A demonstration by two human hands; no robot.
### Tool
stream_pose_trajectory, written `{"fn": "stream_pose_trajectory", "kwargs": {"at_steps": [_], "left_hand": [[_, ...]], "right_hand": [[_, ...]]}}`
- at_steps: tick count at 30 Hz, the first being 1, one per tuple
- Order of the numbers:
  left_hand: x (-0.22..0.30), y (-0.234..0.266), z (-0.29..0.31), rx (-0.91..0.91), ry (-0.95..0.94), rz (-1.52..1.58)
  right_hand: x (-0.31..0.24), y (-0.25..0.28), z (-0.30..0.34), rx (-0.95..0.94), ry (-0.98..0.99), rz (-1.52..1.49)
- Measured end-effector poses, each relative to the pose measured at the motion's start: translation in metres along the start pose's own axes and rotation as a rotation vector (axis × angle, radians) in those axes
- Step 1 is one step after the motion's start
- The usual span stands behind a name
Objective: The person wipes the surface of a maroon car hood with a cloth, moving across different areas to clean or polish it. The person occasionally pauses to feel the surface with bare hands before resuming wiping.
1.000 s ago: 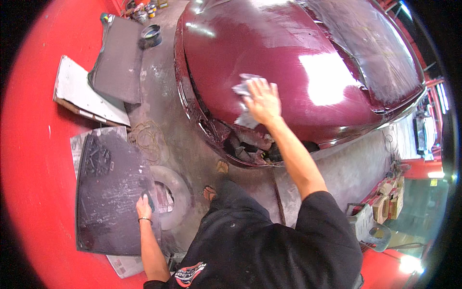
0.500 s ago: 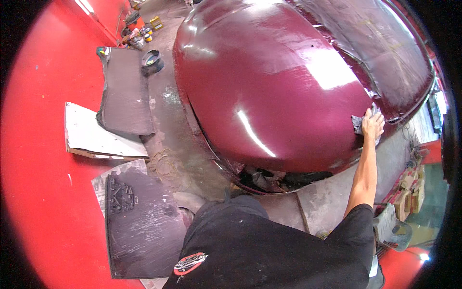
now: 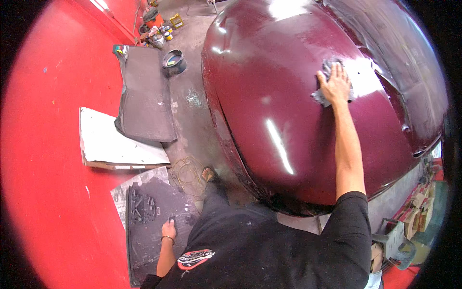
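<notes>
A glossy maroon car hood (image 3: pixel 269 86) fills the right half of the head view. Spread flat on it, near the windshield end, my right hand (image 3: pixel 337 87) presses a crumpled grey cloth (image 3: pixel 319 98) against the paint. The cloth sticks out beyond the fingertips and beside the thumb. Down at the lower left, my left hand (image 3: pixel 168 229) hangs with its fingers curled around a small dark object (image 3: pixel 172 219), too small to make out. Below that hand lies a flat dark panel (image 3: pixel 149 245) with a black grille-like part on it.
Dusty plastic sheeting (image 3: pixel 404 43) covers the windshield. A dark panel (image 3: pixel 147 91), a white panel (image 3: pixel 118 139) and a dark bucket (image 3: pixel 174 62) stand along the red wall (image 3: pixel 48 144). A coiled hose (image 3: pixel 187 176) lies by my foot. Cardboard boxes (image 3: pixel 418 207) are at right.
My right hand and the cloth have moved from the hood's right edge up and left onto its middle. My left hand has come into view, and my body has shifted relative to the car.
</notes>
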State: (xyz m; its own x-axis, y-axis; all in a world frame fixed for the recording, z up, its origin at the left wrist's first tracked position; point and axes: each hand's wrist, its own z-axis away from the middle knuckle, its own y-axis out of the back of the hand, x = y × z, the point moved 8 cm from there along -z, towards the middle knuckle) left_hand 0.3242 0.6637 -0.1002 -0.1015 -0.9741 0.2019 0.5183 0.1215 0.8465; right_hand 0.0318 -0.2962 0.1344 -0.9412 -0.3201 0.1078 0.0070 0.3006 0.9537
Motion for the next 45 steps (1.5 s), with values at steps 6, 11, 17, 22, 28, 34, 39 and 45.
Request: {"fn": "stream_pose_trajectory", "kwargs": {"at_steps": [6, 11, 17, 22, 28, 34, 39, 45], "left_hand": [[0.043, 0.039, -0.094, -0.073, -0.114, 0.048], [0.062, 0.096, -0.173, -0.037, -0.241, 0.103], [0.13, 0.128, -0.278, -0.065, -0.267, 0.083], [0.273, 0.15, -0.3, -0.101, -0.546, 0.236], [0.368, 0.173, -0.332, -0.116, -0.686, 0.255], [0.245, 0.213, -0.408, -0.002, -0.425, -0.067], [0.112, 0.239, -0.383, -0.111, -0.092, -0.219], [0.034, 0.229, -0.363, -0.341, 0.056, -0.398]], "right_hand": [[-0.176, -0.001, 0.012, 0.04, 0.168, 0.004], [-0.283, -0.01, 0.047, 0.114, 0.255, -0.04], [-0.381, -0.024, 0.088, 0.023, 0.418, -0.095], [-0.451, -0.045, 0.113, -0.13, 0.625, -0.083], [-0.467, -0.06, 0.07, -0.089, 0.745, -0.23], [-0.375, -0.032, -0.055, 0.073, 0.418, -0.247], [-0.174, -0.029, -0.124, 0.156, 0.061, -0.08], [0.049, -0.001, -0.113, 0.091, -0.616, 0.157]]}}
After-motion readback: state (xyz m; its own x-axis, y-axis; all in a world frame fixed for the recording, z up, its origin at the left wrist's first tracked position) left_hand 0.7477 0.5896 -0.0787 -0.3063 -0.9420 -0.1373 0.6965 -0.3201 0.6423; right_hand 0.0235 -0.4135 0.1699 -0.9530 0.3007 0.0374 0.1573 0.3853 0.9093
